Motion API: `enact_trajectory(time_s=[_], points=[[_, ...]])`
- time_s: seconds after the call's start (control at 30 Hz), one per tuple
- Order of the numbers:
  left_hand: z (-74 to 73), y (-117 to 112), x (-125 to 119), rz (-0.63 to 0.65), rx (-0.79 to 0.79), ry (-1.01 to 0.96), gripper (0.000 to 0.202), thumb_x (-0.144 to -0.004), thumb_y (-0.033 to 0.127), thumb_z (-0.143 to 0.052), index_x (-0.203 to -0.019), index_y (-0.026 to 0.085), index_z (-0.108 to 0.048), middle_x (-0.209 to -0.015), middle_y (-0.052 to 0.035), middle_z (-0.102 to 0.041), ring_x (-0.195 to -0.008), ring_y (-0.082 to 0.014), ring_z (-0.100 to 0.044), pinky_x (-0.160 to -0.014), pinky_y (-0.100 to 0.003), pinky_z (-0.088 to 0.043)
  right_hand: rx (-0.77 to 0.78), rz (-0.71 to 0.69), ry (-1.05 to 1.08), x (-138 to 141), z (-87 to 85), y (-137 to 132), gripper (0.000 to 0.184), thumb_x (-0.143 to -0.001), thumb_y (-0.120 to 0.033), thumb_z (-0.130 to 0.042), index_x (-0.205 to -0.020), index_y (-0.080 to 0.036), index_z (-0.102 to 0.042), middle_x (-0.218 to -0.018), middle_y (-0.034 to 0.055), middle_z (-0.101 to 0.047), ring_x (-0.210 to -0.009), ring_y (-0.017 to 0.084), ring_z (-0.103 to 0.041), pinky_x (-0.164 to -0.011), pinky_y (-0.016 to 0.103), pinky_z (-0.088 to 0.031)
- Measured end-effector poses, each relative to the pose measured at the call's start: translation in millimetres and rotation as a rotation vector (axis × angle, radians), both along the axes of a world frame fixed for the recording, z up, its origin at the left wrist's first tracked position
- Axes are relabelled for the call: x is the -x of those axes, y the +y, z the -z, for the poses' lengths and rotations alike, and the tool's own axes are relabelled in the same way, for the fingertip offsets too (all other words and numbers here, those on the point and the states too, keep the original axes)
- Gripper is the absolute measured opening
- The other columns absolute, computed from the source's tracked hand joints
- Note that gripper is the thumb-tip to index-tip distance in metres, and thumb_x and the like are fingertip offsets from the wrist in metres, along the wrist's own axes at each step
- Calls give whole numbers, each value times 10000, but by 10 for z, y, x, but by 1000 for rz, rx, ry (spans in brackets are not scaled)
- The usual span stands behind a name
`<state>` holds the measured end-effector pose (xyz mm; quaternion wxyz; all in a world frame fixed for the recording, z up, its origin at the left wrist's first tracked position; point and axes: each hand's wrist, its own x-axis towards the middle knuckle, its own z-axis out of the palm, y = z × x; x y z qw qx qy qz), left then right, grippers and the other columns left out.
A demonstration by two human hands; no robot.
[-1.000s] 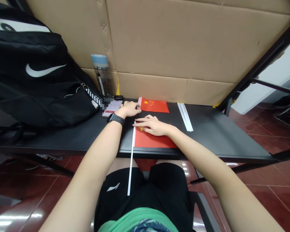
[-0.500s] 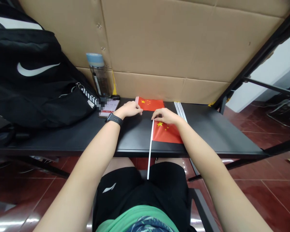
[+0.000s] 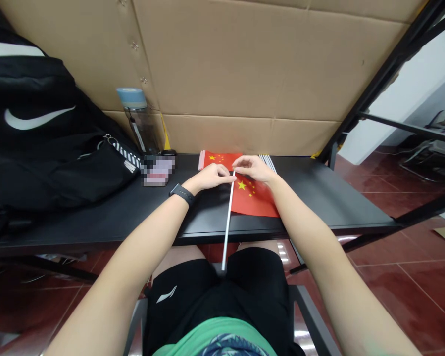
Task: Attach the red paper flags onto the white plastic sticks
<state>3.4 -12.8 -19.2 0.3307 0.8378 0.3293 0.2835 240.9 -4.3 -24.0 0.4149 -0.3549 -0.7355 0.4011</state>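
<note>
**Fingertip hold on a white flag stick [image 3: 227, 222] at a desk**

Head view, looking forward and down. The left hand [image 3: 212, 178] is curled, its fingertips closed on the upper end of the stick; a black watch [image 3: 182, 194] sits on that wrist. The right hand [image 3: 254, 169] arches just beside it, fingertips at the stick's top and the flag's upper edge; whether it grips or only rests cannot be told. The small Chinese flag [image 3: 255, 202] lies flat on the black desk [image 3: 319, 198] beneath the right hand, with the stick along its left edge and running toward 6 o'clock, past the desk edge, over the black shorts [image 3: 215, 296].

At 12 o'clock lies a second flag [image 3: 222, 159]; at 1 o'clock, a bundle of white sticks [image 3: 268, 162]; at 10 o'clock, a water bottle [image 3: 140, 123] and a black backpack [image 3: 32, 143].

Technique: a close fingertip pinch at the top, with the flag kept flat, appears the steadiest, since the long free end can swing.
</note>
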Motion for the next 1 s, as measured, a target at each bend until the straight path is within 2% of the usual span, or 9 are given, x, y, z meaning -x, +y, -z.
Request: enact_trajectory(time_s=[0.2, 0.33, 0.4, 0.53, 0.63, 0.67, 0.73, 0.9, 1.0], points=[[-13, -58, -54, 19, 15, -53, 365, -822, 506, -768, -646, 187, -744, -871, -69, -729, -865, -225, -662, -854, -376, -521, 9, 46, 101, 7, 0, 7, 306, -746, -426, -895, -950, -245, -755, -991, 24, -745, -915, 181, -692, -877, 344, -567], [-37, -86, -46, 69, 71, -42, 324, -826, 466, -765, -669, 183, -762, -921, -67, -749, -883, -214, -666, -884, -366, -515, 20, 136, 170, -67, 15, 86, 421, -720, -449, -882, -1055, -244, -727, -959, 24, -723, -870, 172, -662, -732, 296, -542], [-61, -104, -31, 96, 107, -13, 303, -820, 464, -778, -710, 182, -784, -963, -70, -755, -879, -207, -665, -885, -365, -513, 23, 251, 210, -132, 11, 139, 430, -708, -445, -868, -1054, -247, -709, -962, 26, -720, -833, 166, -644, -661, 274, -502], [-106, -149, -14, 132, 115, 2, 285, -826, 472, -794, -790, 190, -812, -1033, -79, -751, -899, -204, -675, -918, -377, -513, 90, 594, 344, -296, -44, 213, 336, -725, -375, -808, -992, -247, -649, -1013, 33, -709, -786, 159, -620, -596, 260, -445], [-108, -154, -16, 130, 84, -15, 312, -851, 500, -774, -783, 197, -810, -1059, -84, -745, -929, -215, -683, -930, -385, -517, 160, 729, 390, -372, -115, 192, 328, -800, -356, -738, -1093, -265, -624, -1106, 50, -712, -844, 180, -650, -609, 269, -470], [-101, -145, -16, 128, 74, -14, 320, -858, 504, -768, -777, 197, -809, -1067, -85, -745, -940, -219, -685, -930, -386, -517, 172, 731, 374, -376, -138, 167, 344, -830, -366, -713, -1149, -278, -619, -1152, 53, -713, -884, 189, -663, -621, 272, -484], [-77, -112, -14, 114, 50, -14, 334, -869, 505, -758, -756, 194, -801, -1068, -87, -745, -951, -223, -686, -928, -386, -514, 173, 647, 313, -351, -175, 99, 386, -880, -397, -678, -1252, -319, -611, -1241, 43, -706, -969, 201, -680, -661, 281, -516], [-31, -27, -2, 71, 19, -51, 362, -883, 507, -733, -747, 176, -788, -1074, -90, -750, -962, -222, -688, -936, -376, -503, 183, 278, 229, -210, -188, -45, 495, -873, -429, -767, -1350, -439, -632, -1216, -3, -734, -1063, 213, -687, -813, 346, -571], [-33, -11, -6, 50, 6, -87, 355, -883, 494, -726, -752, 170, -784, -1037, -91, -751, -934, -224, -680, -905, -379, -506, 193, 253, 219, -178, -185, -69, 536, -882, -368, -782, -1384, -474, -625, -1209, -19, -745, -1116, 203, -680, -901, 373, -574]])
